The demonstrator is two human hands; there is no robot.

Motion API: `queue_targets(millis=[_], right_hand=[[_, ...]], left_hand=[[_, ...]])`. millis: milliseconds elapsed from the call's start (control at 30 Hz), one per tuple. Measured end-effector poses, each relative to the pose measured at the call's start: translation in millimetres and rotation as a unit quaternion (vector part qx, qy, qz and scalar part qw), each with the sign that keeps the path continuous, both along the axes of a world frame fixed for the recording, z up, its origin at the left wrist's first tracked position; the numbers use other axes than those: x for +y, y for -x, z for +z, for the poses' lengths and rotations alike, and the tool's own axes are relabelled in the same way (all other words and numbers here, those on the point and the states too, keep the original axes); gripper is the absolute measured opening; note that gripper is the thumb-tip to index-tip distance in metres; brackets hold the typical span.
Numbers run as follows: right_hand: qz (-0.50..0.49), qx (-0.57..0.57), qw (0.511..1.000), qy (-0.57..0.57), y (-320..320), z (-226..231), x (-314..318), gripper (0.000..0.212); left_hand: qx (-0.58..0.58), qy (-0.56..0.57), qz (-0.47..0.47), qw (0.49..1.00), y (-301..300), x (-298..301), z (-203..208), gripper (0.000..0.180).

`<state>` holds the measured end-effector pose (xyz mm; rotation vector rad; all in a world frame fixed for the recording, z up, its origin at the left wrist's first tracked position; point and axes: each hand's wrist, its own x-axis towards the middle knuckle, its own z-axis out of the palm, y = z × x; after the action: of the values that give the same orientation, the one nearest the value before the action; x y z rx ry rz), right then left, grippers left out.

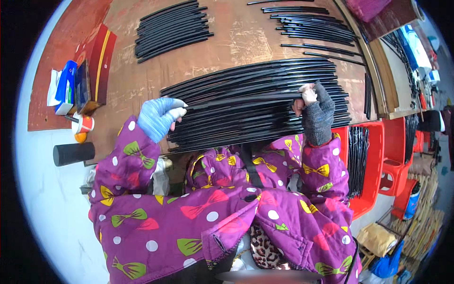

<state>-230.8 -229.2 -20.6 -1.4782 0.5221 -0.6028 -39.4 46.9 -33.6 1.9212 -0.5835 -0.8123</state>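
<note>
A long, thin black rod (246,100) stretches between my two hands, just over a broad layer of similar black rods (236,124) lying side by side on the brown table (127,78). My left hand (158,118), in a light blue fingerless glove, pinches the rod's left end between thumb and fingers. At its other end my right hand (316,111), in a dark grey fingerless glove, has thumb and fingertips closed on the rod. Whether the rod touches the layer beneath, I cannot tell.
Shorter black rods (172,31) form a bundle at the far left; more rods (312,28) lie far right. A red box (97,61), tissue pack (66,87), paper cup (84,124) and black cylinder (74,154) stand left. Red chairs (373,175) are at right, one bearing black strips.
</note>
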Motion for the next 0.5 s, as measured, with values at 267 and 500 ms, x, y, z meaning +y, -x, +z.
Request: queue_targets(millis=[267,500], right_hand=[[-0.016,-0.037,0.999,-0.010,34,-7,-64,0.015],[-0.023,-0.096,0.982,-0.162,100,-13,-144,0.022]], left_hand=[[0.101,0.016,0.026,0.994,-18,29,-13,0.017],[0.120,0.013,-0.007,0.993,-44,44,-41,0.018]])
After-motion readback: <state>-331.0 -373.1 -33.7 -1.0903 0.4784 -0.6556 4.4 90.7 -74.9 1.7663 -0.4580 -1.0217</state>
